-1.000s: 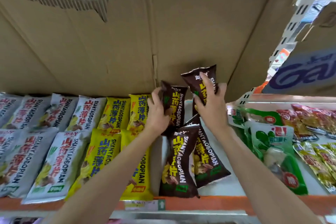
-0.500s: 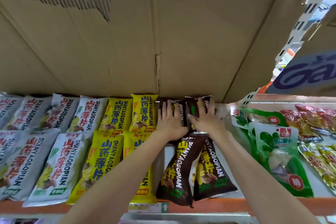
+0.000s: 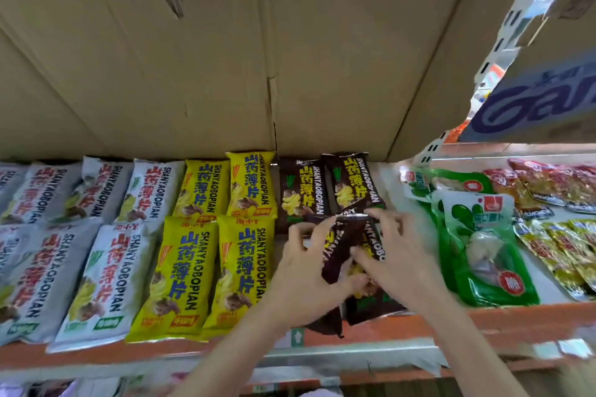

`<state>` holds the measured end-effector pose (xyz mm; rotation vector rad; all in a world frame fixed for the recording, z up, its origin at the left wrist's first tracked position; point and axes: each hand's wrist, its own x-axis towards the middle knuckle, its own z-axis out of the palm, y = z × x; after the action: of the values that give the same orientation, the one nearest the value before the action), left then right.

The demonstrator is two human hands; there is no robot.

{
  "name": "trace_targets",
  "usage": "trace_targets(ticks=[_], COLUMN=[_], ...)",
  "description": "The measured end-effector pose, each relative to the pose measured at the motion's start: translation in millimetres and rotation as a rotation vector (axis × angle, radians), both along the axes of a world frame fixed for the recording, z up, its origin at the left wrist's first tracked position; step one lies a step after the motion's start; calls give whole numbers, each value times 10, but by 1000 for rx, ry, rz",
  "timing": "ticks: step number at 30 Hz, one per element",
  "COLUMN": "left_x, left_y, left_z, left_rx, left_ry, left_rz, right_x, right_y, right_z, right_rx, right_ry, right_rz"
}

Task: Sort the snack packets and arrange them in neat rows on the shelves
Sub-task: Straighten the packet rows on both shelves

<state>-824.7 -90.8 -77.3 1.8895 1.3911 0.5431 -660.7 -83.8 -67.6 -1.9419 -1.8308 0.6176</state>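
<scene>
Two dark brown snack packets [image 3: 303, 193] lie flat side by side in the back row of the shelf. In front of them two more brown packets [image 3: 342, 245] sit crumpled and overlapping. My left hand [image 3: 303, 271] grips the left front packet from its left side, thumb under it. My right hand [image 3: 396, 255] pinches the top edge of the right front packet, fingers curled over it. Yellow packets [image 3: 222, 264] fill two neat rows to the left, and grey-white packets [image 3: 96, 274] lie further left.
Green and red snack pouches [image 3: 483, 255] cover the shelf to the right. A large cardboard sheet [image 3: 225, 58] forms the back wall and ceiling. The orange shelf edge [image 3: 483, 322] runs along the front. A blue-printed carton [image 3: 545, 97] sits on the upper right shelf.
Both hands left the two back-row brown packets lying flat and drew back toward the front. They now hold the two front brown packets, which have lifted and crumpled.
</scene>
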Motion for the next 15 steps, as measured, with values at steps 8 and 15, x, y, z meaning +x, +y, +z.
trace_targets(ticks=[8,15], left_x=[-32,-85], left_y=[-36,-82], left_z=[-144,-59], left_rx=[22,248], left_ry=[-29,28], left_rz=[34,288], right_x=[-60,39], right_y=[-189,-269], right_z=[-169,-94], right_rx=[-135,32], right_ry=[142,86], right_rz=[-20,-93])
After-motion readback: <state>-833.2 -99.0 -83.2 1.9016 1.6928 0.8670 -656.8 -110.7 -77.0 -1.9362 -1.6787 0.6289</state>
